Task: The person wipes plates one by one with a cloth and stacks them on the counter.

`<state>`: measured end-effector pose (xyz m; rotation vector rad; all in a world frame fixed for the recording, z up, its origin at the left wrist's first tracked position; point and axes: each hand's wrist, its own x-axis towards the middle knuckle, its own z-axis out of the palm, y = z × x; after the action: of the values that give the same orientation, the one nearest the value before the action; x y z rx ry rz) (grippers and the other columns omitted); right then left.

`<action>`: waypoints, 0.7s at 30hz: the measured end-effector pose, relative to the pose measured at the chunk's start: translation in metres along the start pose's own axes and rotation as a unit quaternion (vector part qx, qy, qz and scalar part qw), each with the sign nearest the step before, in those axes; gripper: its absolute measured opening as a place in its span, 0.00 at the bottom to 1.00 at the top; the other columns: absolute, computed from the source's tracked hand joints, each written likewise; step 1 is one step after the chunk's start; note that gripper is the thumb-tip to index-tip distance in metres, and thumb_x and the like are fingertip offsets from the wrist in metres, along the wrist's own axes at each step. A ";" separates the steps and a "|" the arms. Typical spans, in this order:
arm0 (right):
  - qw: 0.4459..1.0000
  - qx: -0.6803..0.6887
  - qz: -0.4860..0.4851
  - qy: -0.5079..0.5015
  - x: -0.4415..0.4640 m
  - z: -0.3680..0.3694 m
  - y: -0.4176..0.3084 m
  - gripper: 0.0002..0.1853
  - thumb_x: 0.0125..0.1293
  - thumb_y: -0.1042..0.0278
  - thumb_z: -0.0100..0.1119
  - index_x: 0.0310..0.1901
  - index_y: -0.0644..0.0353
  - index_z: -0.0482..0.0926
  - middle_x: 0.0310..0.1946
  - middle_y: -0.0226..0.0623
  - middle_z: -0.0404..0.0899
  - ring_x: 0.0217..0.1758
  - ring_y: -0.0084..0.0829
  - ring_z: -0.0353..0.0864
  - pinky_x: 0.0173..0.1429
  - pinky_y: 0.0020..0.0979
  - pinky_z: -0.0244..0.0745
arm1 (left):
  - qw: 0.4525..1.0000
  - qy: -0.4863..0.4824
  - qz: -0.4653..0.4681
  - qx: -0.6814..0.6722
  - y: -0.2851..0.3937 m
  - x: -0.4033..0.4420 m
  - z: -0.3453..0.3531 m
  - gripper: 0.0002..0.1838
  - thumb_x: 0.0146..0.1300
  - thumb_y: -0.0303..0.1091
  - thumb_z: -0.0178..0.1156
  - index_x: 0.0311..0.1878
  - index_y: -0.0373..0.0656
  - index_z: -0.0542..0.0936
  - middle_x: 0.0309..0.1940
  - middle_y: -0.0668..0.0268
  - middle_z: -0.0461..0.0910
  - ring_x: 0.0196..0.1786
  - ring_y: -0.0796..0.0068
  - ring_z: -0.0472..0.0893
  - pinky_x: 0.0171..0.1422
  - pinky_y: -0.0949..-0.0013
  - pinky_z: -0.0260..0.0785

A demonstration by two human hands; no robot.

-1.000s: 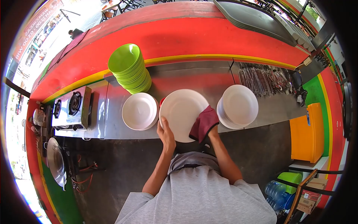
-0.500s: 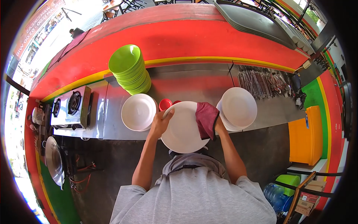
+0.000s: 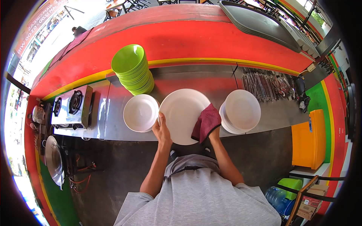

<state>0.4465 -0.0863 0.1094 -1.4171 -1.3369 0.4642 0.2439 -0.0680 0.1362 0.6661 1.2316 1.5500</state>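
Observation:
A large white plate (image 3: 183,116) is held up in front of me, its inner face toward the camera. My left hand (image 3: 161,130) grips its left edge, thumb along the rim. Over my right hand (image 3: 215,133) hangs a maroon cloth (image 3: 207,121), pressed against the plate's lower right side; the cloth covers most of the fingers. Just left of the plate stands a stack of white bowls (image 3: 141,113). On the right is another stack of white dishes (image 3: 242,111), close to my right hand.
A tall stack of green bowls (image 3: 130,60) stands at the counter's back. To the left sits a gas stove (image 3: 73,107), with a wok (image 3: 54,162) below. Cutlery (image 3: 264,84) lies at the right, near an orange container (image 3: 310,139). Grey trays (image 3: 260,26) rest on the red ledge.
The plate has moved up and away from my body, now hiding the red cups. My left hand has shifted lower on the rim, and the cloth has slid down toward the plate's lower right.

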 end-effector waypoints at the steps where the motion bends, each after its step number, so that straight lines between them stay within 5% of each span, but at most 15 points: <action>1: 1.000 -0.001 0.013 0.022 -0.002 0.005 -0.005 0.11 0.62 0.69 0.64 0.44 0.63 0.80 0.39 0.41 0.81 0.45 0.41 0.81 0.52 0.38 0.75 | 0.999 0.020 0.005 -0.024 -0.001 -0.007 0.005 0.28 0.73 0.53 0.57 0.55 0.33 0.81 0.45 0.66 0.82 0.45 0.79 0.77 0.48 0.74 0.71; 4: 0.993 0.077 0.045 0.078 -0.018 0.024 0.008 0.09 0.63 0.69 0.63 0.42 0.63 0.80 0.37 0.41 0.80 0.43 0.40 0.81 0.49 0.38 0.75 | 0.993 0.098 0.000 -0.060 -0.007 -0.026 0.019 0.29 0.74 0.54 0.55 0.57 0.32 0.79 0.45 0.65 0.82 0.46 0.79 0.78 0.50 0.74 0.71; 7: 0.996 0.030 0.081 -0.004 -0.020 0.020 0.033 0.10 0.68 0.66 0.61 0.46 0.62 0.79 0.35 0.33 0.79 0.40 0.30 0.80 0.45 0.32 0.77 | 0.994 0.081 -0.015 -0.076 -0.004 -0.034 0.021 0.29 0.75 0.53 0.54 0.59 0.32 0.77 0.45 0.64 0.82 0.48 0.79 0.78 0.51 0.75 0.70; 13: 0.982 0.094 0.133 -0.096 -0.001 -0.022 0.047 0.16 0.67 0.64 0.63 0.52 0.62 0.78 0.39 0.33 0.83 0.43 0.30 0.82 0.48 0.33 0.79 | 0.974 -0.142 -0.092 0.153 0.035 0.002 -0.012 0.25 0.75 0.50 0.54 0.58 0.34 0.78 0.42 0.64 0.82 0.45 0.80 0.77 0.49 0.75 0.69; 14: 0.992 -0.010 0.034 -0.118 0.003 -0.029 0.061 0.22 0.66 0.62 0.65 0.58 0.62 0.75 0.47 0.37 0.82 0.51 0.35 0.81 0.57 0.37 0.77 | 0.962 -0.177 -0.061 0.201 0.048 0.006 -0.009 0.27 0.74 0.51 0.55 0.59 0.34 0.77 0.41 0.65 0.81 0.44 0.79 0.76 0.48 0.74 0.68; 18: 0.985 -0.063 -0.001 -0.159 0.006 -0.039 0.048 0.27 0.63 0.60 0.67 0.60 0.62 0.74 0.58 0.44 0.77 0.64 0.42 0.74 0.69 0.40 0.67 | 0.919 -0.269 0.028 0.288 0.068 0.015 0.003 0.28 0.72 0.54 0.57 0.56 0.35 0.79 0.34 0.68 0.82 0.39 0.79 0.77 0.45 0.75 0.69; 21: 0.978 -0.099 0.051 -0.177 0.000 -0.029 0.077 0.30 0.63 0.59 0.68 0.63 0.62 0.71 0.63 0.43 0.74 0.67 0.39 0.72 0.71 0.38 0.65 | 0.911 -0.265 -0.085 0.305 0.074 0.018 0.005 0.27 0.72 0.54 0.58 0.50 0.34 0.83 0.30 0.68 0.82 0.35 0.80 0.76 0.41 0.74 0.69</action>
<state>0.5060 -0.0823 0.0532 -1.6261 -1.6366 0.6917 0.2150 -0.0473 0.2042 1.2493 1.2963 0.7368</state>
